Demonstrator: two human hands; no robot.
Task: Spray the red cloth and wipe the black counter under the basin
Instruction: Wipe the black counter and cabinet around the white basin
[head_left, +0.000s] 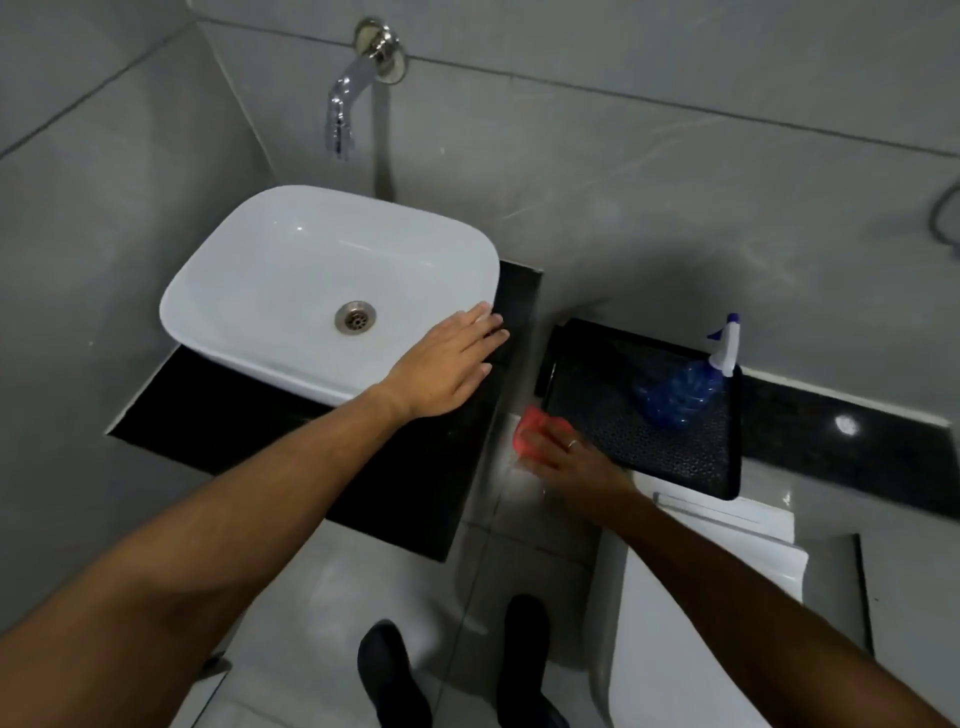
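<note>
Over the right front corner of the white basin (311, 291) my left hand (447, 369) lies flat, palm down, fingers straight and together, reaching across the rim toward the strip of black tabletop (405, 467) beside it. That grip is spread wide and holds nothing; the forearm runs in long and straight from the lower left.

My right hand (563, 457) stretches out lower and to the right, a ring on one finger, with its fingers laid over the red cloth (530, 431). The cloth sits at the left edge of the black tray (675, 452). The fingers cover the cloth, but I cannot tell whether the grip is pinching it or only pressing on it.

The tray is dark, with a dotted floor and a raised rim. In it lies a blue spray bottle (680, 395), tipped toward the far right corner, its white and blue trigger head (724, 343) sticking up past the rim against the grey wall.

The basin itself holds only its metal drain (356, 317), and a chrome tap (345, 114) juts from the wall above it. Two dark shoes (395, 675) stand on the pale floor tiles below.
</note>
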